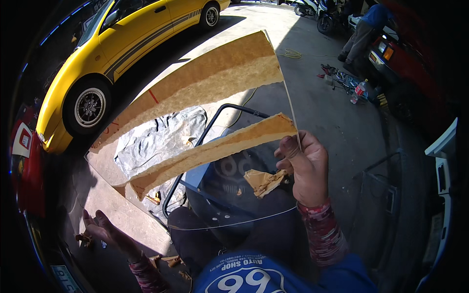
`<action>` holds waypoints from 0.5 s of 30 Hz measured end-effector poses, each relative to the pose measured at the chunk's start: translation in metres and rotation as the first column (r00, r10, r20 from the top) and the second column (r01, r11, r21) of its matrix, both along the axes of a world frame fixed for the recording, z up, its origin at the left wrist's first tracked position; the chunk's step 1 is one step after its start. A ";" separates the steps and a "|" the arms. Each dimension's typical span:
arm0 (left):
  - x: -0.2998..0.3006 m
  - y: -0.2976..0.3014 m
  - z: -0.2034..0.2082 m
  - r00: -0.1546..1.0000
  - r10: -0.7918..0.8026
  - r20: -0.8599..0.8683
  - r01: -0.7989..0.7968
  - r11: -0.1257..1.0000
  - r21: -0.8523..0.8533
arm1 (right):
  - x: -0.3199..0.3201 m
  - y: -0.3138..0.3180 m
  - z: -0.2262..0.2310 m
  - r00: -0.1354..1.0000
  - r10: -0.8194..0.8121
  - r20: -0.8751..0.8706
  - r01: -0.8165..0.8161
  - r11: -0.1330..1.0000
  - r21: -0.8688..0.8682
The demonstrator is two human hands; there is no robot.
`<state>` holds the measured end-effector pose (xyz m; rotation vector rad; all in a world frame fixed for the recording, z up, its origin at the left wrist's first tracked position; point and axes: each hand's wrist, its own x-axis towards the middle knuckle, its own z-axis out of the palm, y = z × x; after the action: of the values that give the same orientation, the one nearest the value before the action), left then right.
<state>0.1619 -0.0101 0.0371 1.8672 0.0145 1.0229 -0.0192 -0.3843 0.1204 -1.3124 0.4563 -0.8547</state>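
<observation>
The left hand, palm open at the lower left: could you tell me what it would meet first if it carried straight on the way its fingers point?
Probably the lower left edge of the clear sheet; the left hand looks just short of it, though depth is unclear.

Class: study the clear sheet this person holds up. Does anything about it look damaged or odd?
Yes. The clear sheet wears its brown backing paper only in ragged, torn strips; scraps of paper lie below.
</observation>
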 end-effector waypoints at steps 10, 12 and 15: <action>0.048 -0.012 -0.090 0.786 -0.289 -0.547 0.351 0.936 0.010 | -0.011 0.084 -0.125 0.998 0.003 -0.069 0.028 0.895 0.446; 0.050 -0.045 -0.080 0.895 -0.261 -0.362 0.375 0.880 0.291 | -0.004 0.075 -0.130 0.999 0.000 -0.054 0.027 0.864 0.503; 0.010 -0.085 -0.050 0.760 -0.552 -0.342 0.648 0.684 0.336 | 0.002 0.071 -0.133 0.998 0.043 -0.048 -0.013 0.863 0.505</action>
<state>0.1719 -0.0951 -0.0134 2.1525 -0.7273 0.3589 -0.0175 -0.3132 -0.0125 -0.8536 0.6561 -0.6151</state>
